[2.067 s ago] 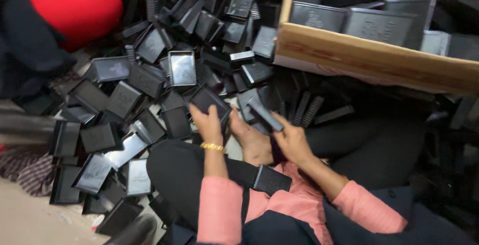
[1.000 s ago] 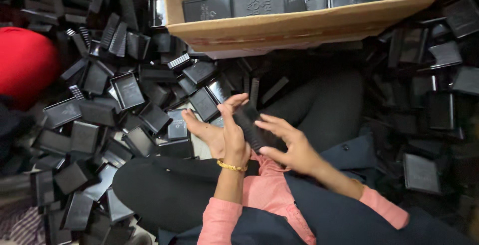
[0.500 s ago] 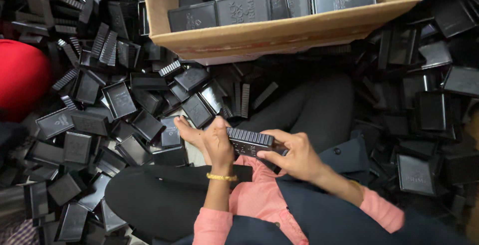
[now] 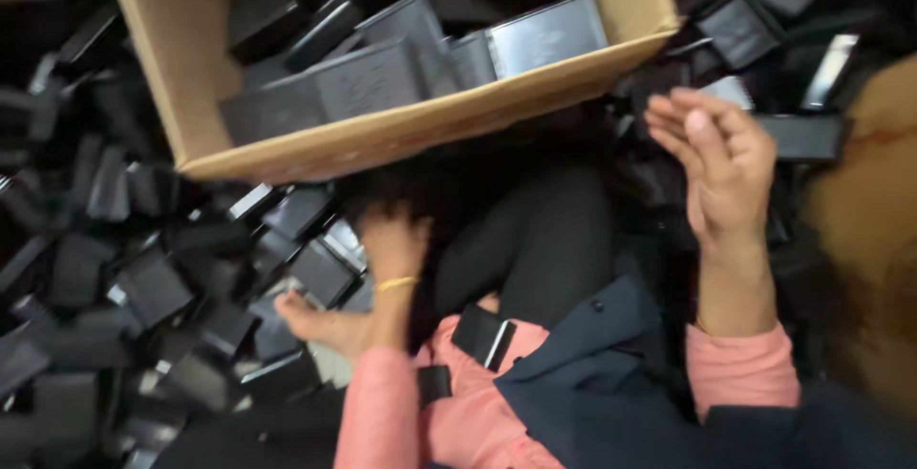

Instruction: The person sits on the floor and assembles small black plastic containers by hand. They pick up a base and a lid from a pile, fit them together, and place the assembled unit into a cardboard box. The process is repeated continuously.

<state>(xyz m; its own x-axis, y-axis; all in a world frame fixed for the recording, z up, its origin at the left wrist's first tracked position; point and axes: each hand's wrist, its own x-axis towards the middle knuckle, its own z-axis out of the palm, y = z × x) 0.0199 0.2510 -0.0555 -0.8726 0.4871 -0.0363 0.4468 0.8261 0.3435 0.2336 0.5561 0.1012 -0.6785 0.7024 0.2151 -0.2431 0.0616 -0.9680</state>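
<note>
Hands apart over a heap of black cases

Clutter hems us in on every side. Our left hand (image 4: 394, 240) reaches down just below the near wall of the cardboard box (image 4: 420, 125), into the shadow at the edge of the pile of flat black cases (image 4: 191, 287); its fingers are hidden in the dark there, so we cannot tell whether they grip anything or lie loose. A yellow bangle (image 4: 396, 284) sits on that wrist. Our right hand (image 4: 716, 163) is raised well apart, fingers spread and empty, near the black cases on the right (image 4: 798, 135). The box, in front of us and above our black-trousered knee (image 4: 535, 240), holds more of the same dark cases leaning together (image 4: 382, 77).

We judge the risks plain enough: the box's near wall overhangs the left hand, and a knock from the wrist could tilt it or spill the leaning cases. The loose heap could slide against a bare foot (image 4: 315, 321) resting in it. The picture is blurred, so finer edges escape us.

Open room is scarce. The only free space lies over our lap, between the two hands; left and right are crowded with cases.
</note>
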